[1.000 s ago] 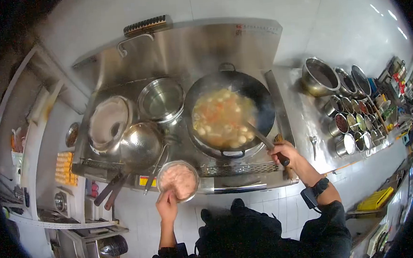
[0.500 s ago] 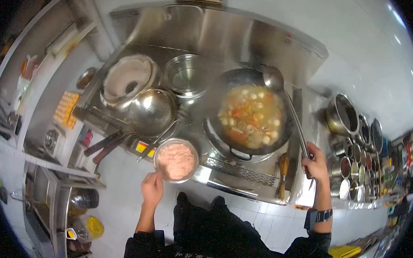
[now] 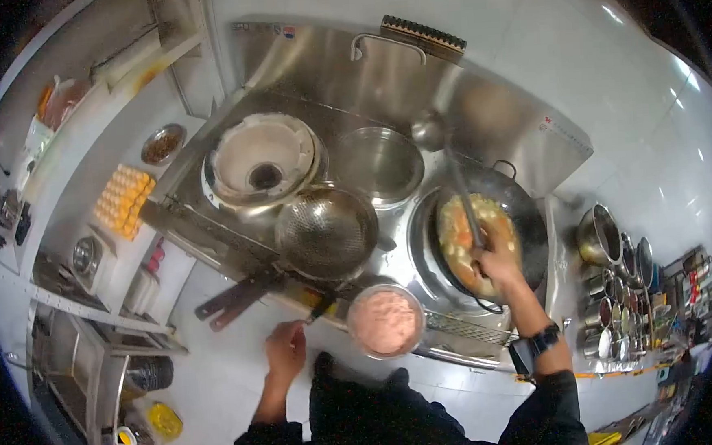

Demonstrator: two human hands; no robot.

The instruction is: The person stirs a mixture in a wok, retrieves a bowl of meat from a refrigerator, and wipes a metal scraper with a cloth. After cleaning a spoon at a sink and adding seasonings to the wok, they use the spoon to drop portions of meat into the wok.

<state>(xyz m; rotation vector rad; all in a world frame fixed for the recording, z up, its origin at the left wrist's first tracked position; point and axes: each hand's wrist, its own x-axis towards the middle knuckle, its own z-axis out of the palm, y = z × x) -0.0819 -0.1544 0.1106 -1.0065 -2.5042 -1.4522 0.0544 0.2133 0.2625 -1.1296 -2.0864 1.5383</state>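
Observation:
My right hand is closed around the long handle of a ladle. The ladle's bowl is raised toward the back of the stove, above the metal pot. Under its handle sits a black wok holding broth with orange and pale pieces. At the stove's front edge stands a metal bowl of pink minced meat. To its left is my left hand, fingers drawn together, right at the tip of a black utensil handle; I cannot tell whether it grips anything.
Strainers lie on the stove, their handles jutting past the front edge. Behind them is a pale round burner. A tray of eggs is on the left shelf. Pots and seasoning containers stand at right.
My left hand has come off the meat bowl, which now stands at the stove edge. My right hand has moved in over the wok with the ladle. The camera view has shifted.

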